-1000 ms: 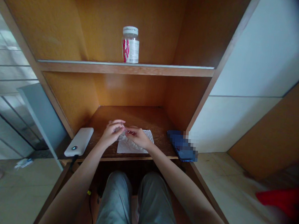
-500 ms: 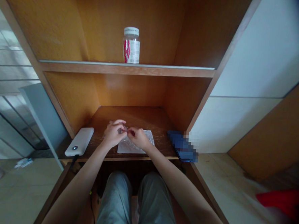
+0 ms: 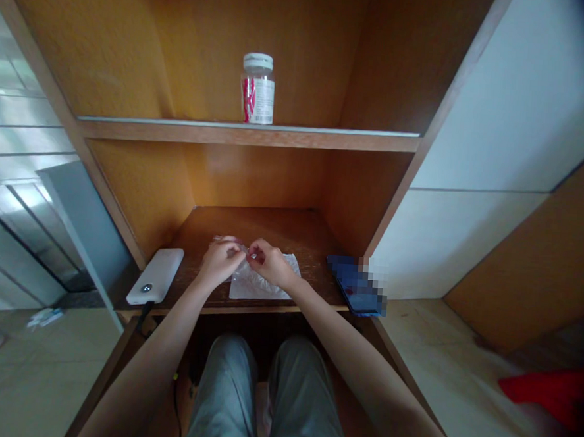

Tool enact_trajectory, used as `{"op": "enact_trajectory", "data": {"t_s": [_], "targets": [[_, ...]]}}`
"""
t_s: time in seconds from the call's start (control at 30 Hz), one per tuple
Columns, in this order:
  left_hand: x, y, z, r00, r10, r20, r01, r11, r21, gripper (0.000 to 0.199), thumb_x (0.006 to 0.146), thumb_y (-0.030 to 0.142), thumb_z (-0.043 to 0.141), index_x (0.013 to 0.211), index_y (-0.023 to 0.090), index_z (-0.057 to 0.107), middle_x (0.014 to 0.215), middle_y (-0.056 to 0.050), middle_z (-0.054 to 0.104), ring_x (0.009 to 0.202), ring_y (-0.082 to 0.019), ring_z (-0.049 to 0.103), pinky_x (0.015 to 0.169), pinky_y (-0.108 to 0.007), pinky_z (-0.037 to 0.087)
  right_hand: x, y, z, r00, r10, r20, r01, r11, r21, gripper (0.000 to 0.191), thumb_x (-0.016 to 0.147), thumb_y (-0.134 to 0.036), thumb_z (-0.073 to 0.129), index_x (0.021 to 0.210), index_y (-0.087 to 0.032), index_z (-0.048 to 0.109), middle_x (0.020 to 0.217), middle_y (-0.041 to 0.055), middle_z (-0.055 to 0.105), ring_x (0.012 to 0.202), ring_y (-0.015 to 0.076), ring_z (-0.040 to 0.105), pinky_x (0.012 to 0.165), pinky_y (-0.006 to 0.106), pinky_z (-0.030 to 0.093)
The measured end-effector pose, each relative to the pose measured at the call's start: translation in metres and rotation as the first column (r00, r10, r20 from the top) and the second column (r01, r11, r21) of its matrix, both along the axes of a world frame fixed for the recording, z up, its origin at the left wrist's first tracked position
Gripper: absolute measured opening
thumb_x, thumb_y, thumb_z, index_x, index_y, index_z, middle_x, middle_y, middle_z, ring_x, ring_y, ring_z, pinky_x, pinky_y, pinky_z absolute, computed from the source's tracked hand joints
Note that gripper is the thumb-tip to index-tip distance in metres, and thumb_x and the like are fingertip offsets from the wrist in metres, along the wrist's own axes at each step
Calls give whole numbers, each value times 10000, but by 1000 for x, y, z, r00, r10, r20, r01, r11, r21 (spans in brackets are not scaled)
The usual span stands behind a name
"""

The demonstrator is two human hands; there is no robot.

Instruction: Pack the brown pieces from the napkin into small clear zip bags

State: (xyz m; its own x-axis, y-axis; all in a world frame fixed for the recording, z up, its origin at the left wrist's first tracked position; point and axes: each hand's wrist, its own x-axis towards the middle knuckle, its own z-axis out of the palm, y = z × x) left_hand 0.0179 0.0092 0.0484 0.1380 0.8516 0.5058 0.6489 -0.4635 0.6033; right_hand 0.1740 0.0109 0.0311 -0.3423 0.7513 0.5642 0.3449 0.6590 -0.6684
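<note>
My left hand [image 3: 223,260] and my right hand [image 3: 270,264] meet above the wooden desktop, thumbs and fingertips pinched close together. Something small and clear, perhaps thin plastic, shows between them, but its kind is too small to make out. Beneath my right hand lies a whitish translucent plastic bag [image 3: 252,290], flat near the desk's front edge and partly covered by that hand. Both hands are closed at the fingertips.
On the left of the desktop [image 3: 207,216] lies a white power bank [image 3: 157,276] with a black cable. A dark blue phone [image 3: 354,285] lies at the right edge. A clear bottle with a white cap [image 3: 257,91] stands on the shelf above. Side walls enclose the desk.
My fingers have shifted slightly: the left hand's rounded grip has flattened, and the right fingers have risen a little. The bag, power bank and phone stay put.
</note>
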Motion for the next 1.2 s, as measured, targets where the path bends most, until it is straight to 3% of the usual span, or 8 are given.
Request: {"op": "enact_trajectory", "data": {"t_s": [0.27, 0.43, 0.57, 0.7, 0.8, 0.9, 1.07, 1.2], "targets": [[4, -2, -1, 1000, -19, 9, 19, 999, -29, 161, 667, 222, 539, 514, 212, 588, 930, -42, 649, 922, -228, 578, 839, -369, 430, 0, 9, -1, 979, 148, 138, -144, 989, -41, 151, 699, -130, 534, 666, -172, 675, 632, -4, 650, 558, 98, 540, 566, 196, 380], [4, 1, -3, 997, -62, 47, 65, 996, -65, 132, 670, 218, 548, 554, 212, 610, 914, -44, 655, 918, -224, 584, 816, -358, 443, 2, 9, 3, 982, 70, 173, -53, 994, -99, 158, 694, -192, 579, 568, -157, 668, 439, -24, 557, 423, 75, 469, 457, 180, 313], [-10, 8, -5, 991, -44, 124, 52, 996, -67, 179, 744, 242, 486, 824, 197, 639, 953, -66, 650, 875, -198, 604, 782, -334, 465, 10, 9, 1, 990, 33, 139, 5, 966, -259, 261, 689, -343, 608, 526, -144, 649, 370, -26, 497, 338, 65, 407, 379, 185, 263], [-26, 14, -11, 991, -42, -127, 46, 998, 35, 220, 722, 213, 539, 917, 229, 638, 981, -51, 651, 949, -211, 584, 858, -346, 434, 21, 12, -3, 994, 42, 101, -9, 953, -303, 339, 668, -421, 620, 492, -132, 628, 358, -23, 480, 322, 51, 369, 356, 183, 237], [-31, 14, -20, 930, -101, -353, 129, 990, 57, 231, 733, 206, 542, 935, 237, 649, 1119, -43, 605, 1096, -211, 500, 963, -367, 357, 27, 17, -5, 995, 68, 77, -38, 940, -338, 323, 664, -409, 630, 520, -120, 632, 383, -20, 488, 338, 47, 376, 353, 178, 228], [-31, 11, -27, 871, -38, -490, 68, 997, 42, 253, 778, 210, 479, 965, 225, 650, 1185, -45, 567, 1169, -211, 431, 1002, -388, 312, 31, 18, -3, 994, 96, 42, -74, 927, -368, 308, 662, -392, 640, 529, -115, 619, 411, -17, 499, 363, 51, 405, 368, 177, 248], [-26, 9, -30, 850, 114, -514, -104, 993, 48, 280, 788, 211, 453, 989, 222, 646, 1138, -63, 592, 1152, -234, 444, 966, -404, 353, 35, 13, 3, 993, 109, -44, -117, 900, -420, 331, 658, -407, 643, 507, -119, 583, 414, -23, 480, 375, 48, 389, 382, 185, 256], [-21, 6, -25, 887, 164, -431, -131, 986, 107, 290, 795, 213, 455, 1039, 228, 610, 1147, -64, 584, 1133, -243, 460, 954, -435, 349, 37, 13, -1, 983, 127, -131, -172, 890, -422, 342, 648, -427, 647, 518, -121, 569, 448, -26, 472, 409, 54, 401, 394, 186, 279]]}}
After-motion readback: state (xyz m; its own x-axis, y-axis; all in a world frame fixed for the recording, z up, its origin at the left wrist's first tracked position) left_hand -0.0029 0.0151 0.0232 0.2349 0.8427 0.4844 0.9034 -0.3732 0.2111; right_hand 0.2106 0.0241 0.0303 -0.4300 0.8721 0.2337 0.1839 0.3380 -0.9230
